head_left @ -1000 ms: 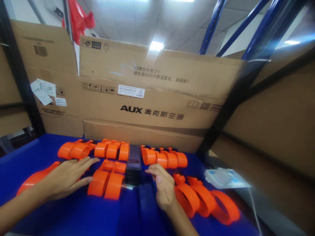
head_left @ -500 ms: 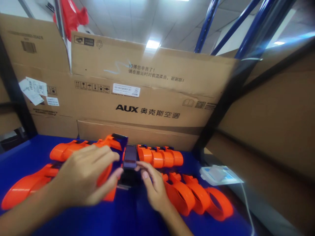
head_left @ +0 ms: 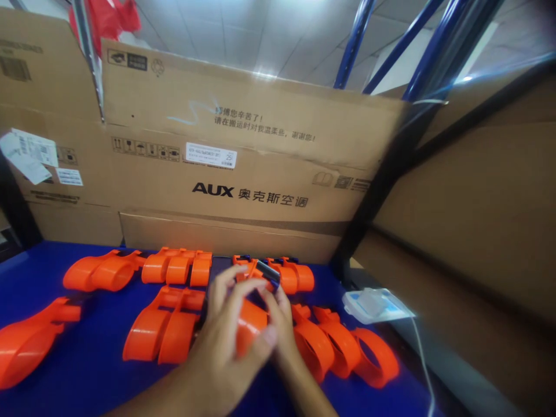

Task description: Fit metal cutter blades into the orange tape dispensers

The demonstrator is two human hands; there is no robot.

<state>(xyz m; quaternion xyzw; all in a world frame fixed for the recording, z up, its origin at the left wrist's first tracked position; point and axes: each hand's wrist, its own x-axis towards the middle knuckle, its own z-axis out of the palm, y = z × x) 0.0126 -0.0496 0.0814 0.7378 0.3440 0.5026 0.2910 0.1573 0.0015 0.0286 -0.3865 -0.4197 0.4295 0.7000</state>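
Observation:
Just left of my right hand, an orange plastic loop piece [head_left: 252, 324] with a black end is between my hands. My left hand [head_left: 221, 341] is curled around its near side, thumb apart from the fingers. My right hand [head_left: 280, 324] has its fingertips closed at the black end, partly hidden behind the left fingers. Behind my left hand stands a dark, flat-faced device [head_left: 220, 265], mostly covered.
Several similar orange loops [head_left: 143, 336] lie in rows on the blue tabletop [head_left: 99, 359], with more loops [head_left: 373, 356] at the right. A clear plastic case [head_left: 377, 306] with a white cable is at the right edge. A cardboard panel [head_left: 243, 231] closes off the back.
My left hand has moved right with the orange loop piece, in front of the dark device, to meet my right hand. My right fingers have left the device. The view has shifted slightly.

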